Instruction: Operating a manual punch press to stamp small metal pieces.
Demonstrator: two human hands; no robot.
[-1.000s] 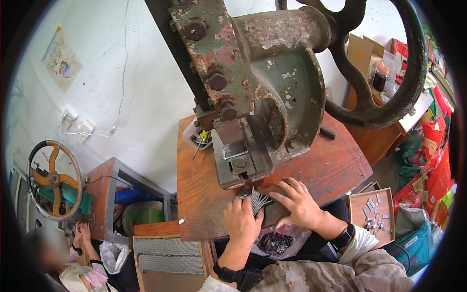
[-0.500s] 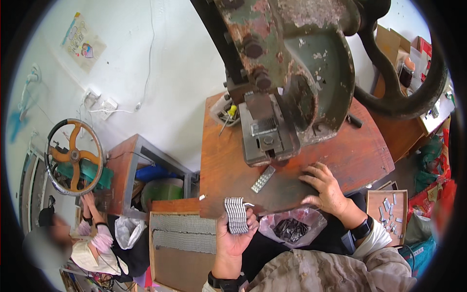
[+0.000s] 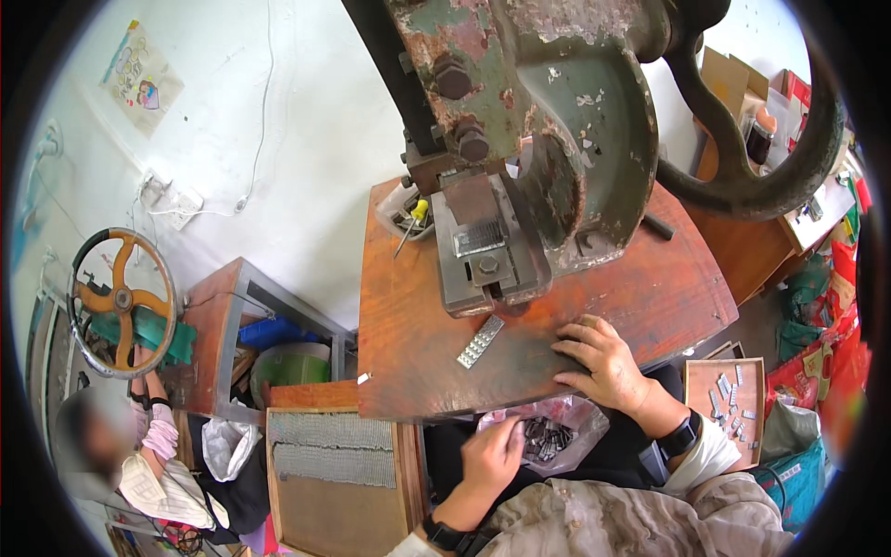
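Head view only: right hand [image 3: 601,364] lies palm-down on the worn wooden bench top [image 3: 650,297], fingers spread flat and loosely curled, holding nothing, just right of the base of the old rusty green press [image 3: 520,139]. Left hand [image 3: 489,457] is lower, below the bench's front edge, reaching into a clear plastic bag [image 3: 557,436] of small dark metal parts in the lap; fingers bent toward the bag mouth, touching it, but cannot tell if they've actually pinched a part. A small ridged metal strip [image 3: 480,341] lies loose on the bench, tilted diagonally, just in front of the press die, apart from both hands, left of the right hand. Yellow-handled screwdriver [image 3: 411,223] sits in a tray beside the press at back left. Wooden tray [image 3: 698,395] with scattered small metal pieces lower right, near the right wrist with a dark watch. Rows of stacked ridged strips in a wooden box [image 3: 339,483] lower left. Spoked orange handwheel [image 3: 121,302] far left, another person seated beneath it.
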